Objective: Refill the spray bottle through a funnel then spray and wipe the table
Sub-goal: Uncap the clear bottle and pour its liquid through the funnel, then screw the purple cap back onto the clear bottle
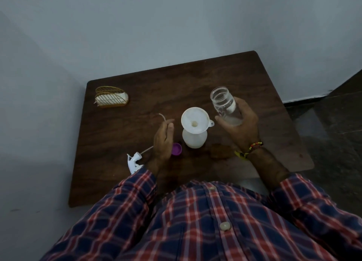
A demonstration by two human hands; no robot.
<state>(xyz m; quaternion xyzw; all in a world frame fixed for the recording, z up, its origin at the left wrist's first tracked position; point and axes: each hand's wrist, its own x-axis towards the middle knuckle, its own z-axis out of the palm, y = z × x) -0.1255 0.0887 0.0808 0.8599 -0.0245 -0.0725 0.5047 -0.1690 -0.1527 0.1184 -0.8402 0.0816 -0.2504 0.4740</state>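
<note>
— Funnel? White plastic funnel (194,121) seated in translucent white spray bottle (194,140), mid wooden table (195,80).

— Hands? Right hand (242,127) wrapped around clear, lidless glass jar (225,104), little liquid inside; left hand (163,141) open, empty, beside bottle.

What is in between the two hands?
The white funnel, sitting in the spray bottle, stands between the left hand and the right hand holding the jar, in the head view.

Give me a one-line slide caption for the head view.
Right hand holds an open jar beside the funnel seated in the spray bottle; left hand waits open.
</note>
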